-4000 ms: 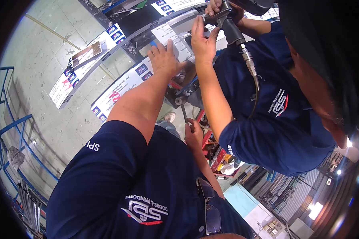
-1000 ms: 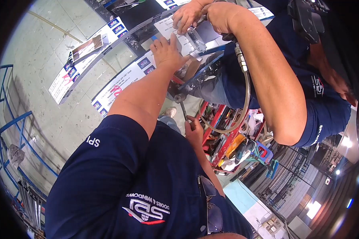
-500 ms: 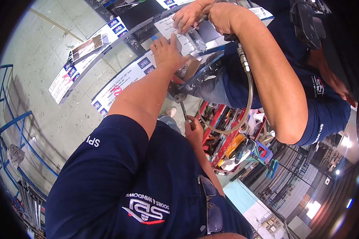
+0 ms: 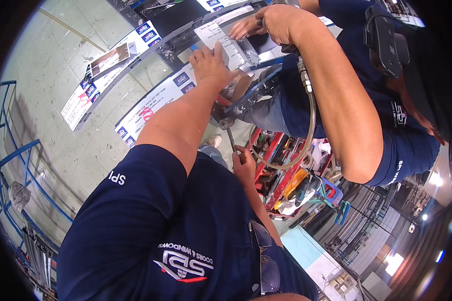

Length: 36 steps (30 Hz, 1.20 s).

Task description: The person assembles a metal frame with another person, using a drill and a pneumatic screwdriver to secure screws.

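Head view, the only one. My left hand (image 4: 211, 67) lies flat, fingers spread, pressing on the end of the film-wrapped profile (image 4: 155, 103) where it meets the cross piece (image 4: 221, 37) on the bench. My right hand (image 4: 243, 163) is low by my chest, closed around the thin metal handle rod (image 4: 231, 136) of the clamp under the bench edge.

Progress, my read: the profile is seated and held at the joint, and the clamp is gripped. I can't tell if it is tight or if the joint is finished.

A co-worker's hands (image 4: 278, 20) are on the same joint. Their forearm and air hose (image 4: 309, 110) cross right over the clamp side. A red rack (image 4: 276, 165) of tools sits below, and a spare profile (image 4: 105, 75) lies on the floor.
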Each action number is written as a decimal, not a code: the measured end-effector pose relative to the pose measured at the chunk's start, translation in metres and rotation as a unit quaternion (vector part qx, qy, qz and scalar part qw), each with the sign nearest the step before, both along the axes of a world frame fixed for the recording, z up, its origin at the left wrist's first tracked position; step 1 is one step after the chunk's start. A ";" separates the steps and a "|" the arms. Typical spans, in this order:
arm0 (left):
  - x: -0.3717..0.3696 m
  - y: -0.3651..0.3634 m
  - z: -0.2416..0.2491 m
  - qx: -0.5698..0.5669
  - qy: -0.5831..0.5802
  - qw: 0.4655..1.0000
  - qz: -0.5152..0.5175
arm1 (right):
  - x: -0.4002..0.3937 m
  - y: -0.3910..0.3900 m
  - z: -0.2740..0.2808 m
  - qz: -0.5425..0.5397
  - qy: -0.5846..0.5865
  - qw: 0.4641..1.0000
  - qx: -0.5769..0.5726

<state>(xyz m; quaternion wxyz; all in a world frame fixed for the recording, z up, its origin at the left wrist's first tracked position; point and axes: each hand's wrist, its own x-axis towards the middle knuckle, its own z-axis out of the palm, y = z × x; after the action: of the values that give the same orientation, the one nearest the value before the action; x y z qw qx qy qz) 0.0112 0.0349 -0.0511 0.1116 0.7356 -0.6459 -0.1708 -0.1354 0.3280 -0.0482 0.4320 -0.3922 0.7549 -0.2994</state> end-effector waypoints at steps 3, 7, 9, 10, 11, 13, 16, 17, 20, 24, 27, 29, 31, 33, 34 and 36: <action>0.000 0.000 -0.002 -0.001 -0.001 1.000 0.000 | 0.001 0.000 0.000 -0.004 -0.004 1.000 0.003; 0.000 -0.001 -0.001 0.004 0.001 1.000 0.000 | 0.001 -0.001 0.003 -0.003 -0.003 1.000 0.006; -0.001 0.000 0.000 0.003 -0.001 1.000 0.000 | 0.001 -0.001 0.004 0.002 0.006 1.000 0.003; -0.001 0.000 0.000 0.003 -0.003 1.000 0.001 | 0.001 -0.001 0.004 0.008 0.016 1.000 0.000; 0.000 0.000 0.002 0.003 -0.003 1.000 0.001 | 0.000 0.000 0.002 0.007 0.015 1.000 0.000; 0.000 0.000 0.005 0.011 0.000 1.000 -0.002 | -0.003 0.002 -0.003 0.028 0.024 0.999 -0.008; 0.001 0.000 0.005 0.011 0.004 1.000 -0.003 | -0.003 0.002 -0.004 0.012 0.019 1.000 -0.002; 0.001 0.000 0.006 0.011 0.004 1.000 -0.003 | -0.002 0.002 -0.003 0.012 0.019 1.000 -0.002; 0.001 0.001 0.006 0.015 0.002 1.000 -0.003 | -0.001 0.001 0.000 0.009 0.016 1.000 0.000; 0.000 0.000 0.003 0.005 -0.003 1.000 -0.002 | 0.000 0.000 0.003 0.010 0.018 1.000 -0.004; -0.001 0.000 0.001 0.002 -0.005 1.000 -0.001 | -0.002 0.001 0.000 0.012 0.017 1.000 -0.001; -0.001 0.000 0.002 0.000 -0.006 1.000 0.000 | -0.003 0.001 -0.002 0.011 0.015 1.000 0.001; 0.000 0.000 0.004 0.006 -0.004 1.000 -0.002 | -0.002 0.001 -0.001 0.004 0.005 1.000 0.004; 0.000 0.000 0.004 0.006 -0.001 1.000 -0.001 | -0.002 0.000 0.001 0.008 0.009 1.000 0.003; 0.000 0.000 0.004 0.005 0.002 1.000 -0.001 | -0.001 -0.001 0.003 0.011 0.013 1.000 0.001; -0.001 0.000 0.003 0.001 0.002 1.000 0.000 | -0.001 -0.001 0.004 0.013 0.014 1.000 0.000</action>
<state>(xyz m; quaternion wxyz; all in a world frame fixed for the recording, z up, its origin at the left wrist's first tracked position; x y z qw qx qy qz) 0.0106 0.0353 -0.0485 0.1120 0.7353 -0.6456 -0.1731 -0.1368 0.3269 -0.0443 0.4254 -0.4058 0.7559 -0.2882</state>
